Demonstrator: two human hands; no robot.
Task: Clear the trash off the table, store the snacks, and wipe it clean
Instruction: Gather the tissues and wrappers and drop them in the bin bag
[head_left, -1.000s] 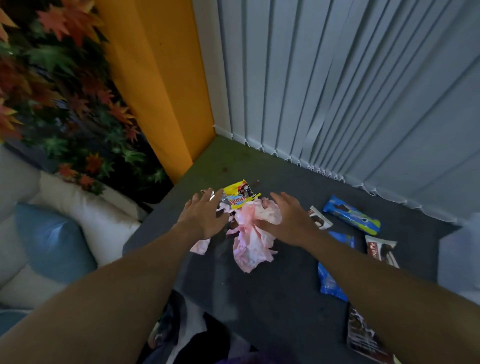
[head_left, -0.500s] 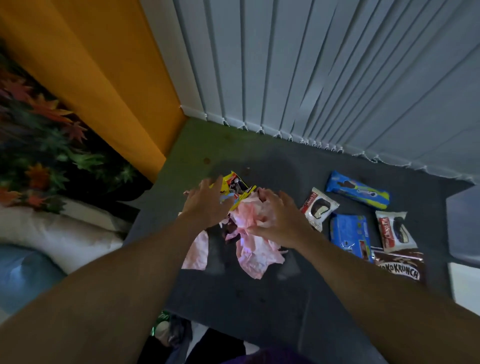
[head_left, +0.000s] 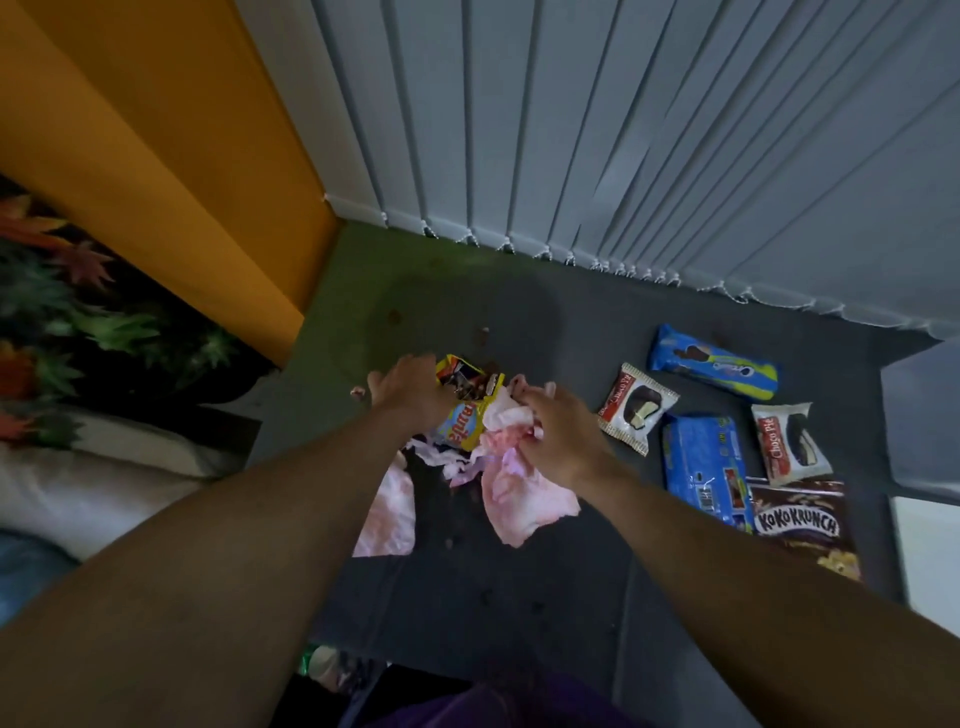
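Observation:
On the dark grey table (head_left: 545, 597) lies a heap of crumpled pink and white tissues (head_left: 524, 493) with a torn yellow snack wrapper (head_left: 465, 408) on top. My left hand (head_left: 408, 392) grips the wrapper and tissues from the left. My right hand (head_left: 558, 428) presses into the tissues from the right, fingers curled on them. To the right lie the snacks: two Choco Pie packs (head_left: 636, 408) (head_left: 789, 441), a long blue Oreo pack (head_left: 714, 364), a blue biscuit pack (head_left: 704, 470) and a Koko Krunch bag (head_left: 802, 525).
Small brown crumbs (head_left: 483, 338) dot the table behind the heap. Vertical blinds (head_left: 623, 130) close the far side, an orange wall (head_left: 156, 156) the left. A sofa with cushions (head_left: 78, 493) and leafy decoration (head_left: 78, 322) lie left. A pale box edge (head_left: 924, 415) sits right.
Both hands have closed in on the trash heap, bunching the tissues and yellow wrapper together. The camera has tilted right, bringing more snacks into view.

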